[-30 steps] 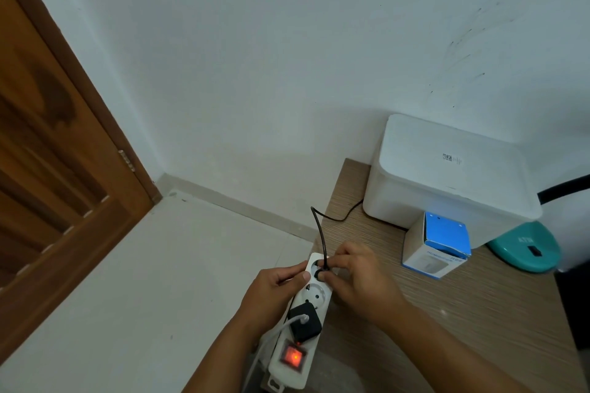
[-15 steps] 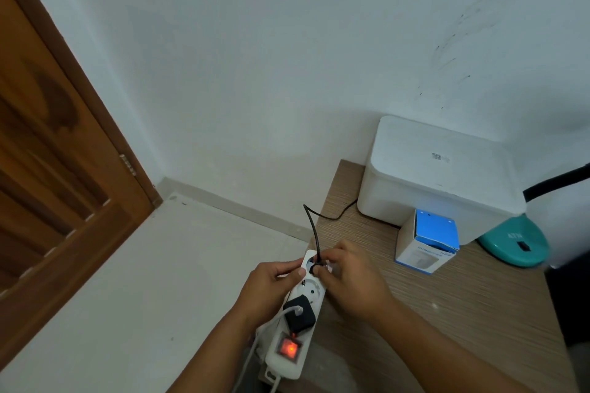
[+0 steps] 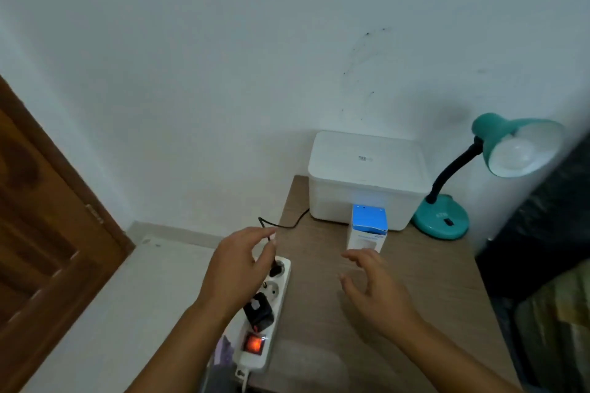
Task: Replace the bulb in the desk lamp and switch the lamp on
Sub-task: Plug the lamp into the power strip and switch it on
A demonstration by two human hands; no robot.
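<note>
left hand (image 3: 238,268) open, right hand (image 3: 372,284) spread

A power strip (image 3: 266,313) is laid along the left edge of the table (image 3: 431,290), with a plug (image 3: 276,269) seated in its far socket and an adapter (image 3: 259,313) nearer. A storage box (image 3: 367,175) is set at the back against the wall, a small carton (image 3: 367,230) just before it. The desk lamp (image 3: 472,182) is placed right of the box. A door (image 3: 48,233) is seen far left.
</note>
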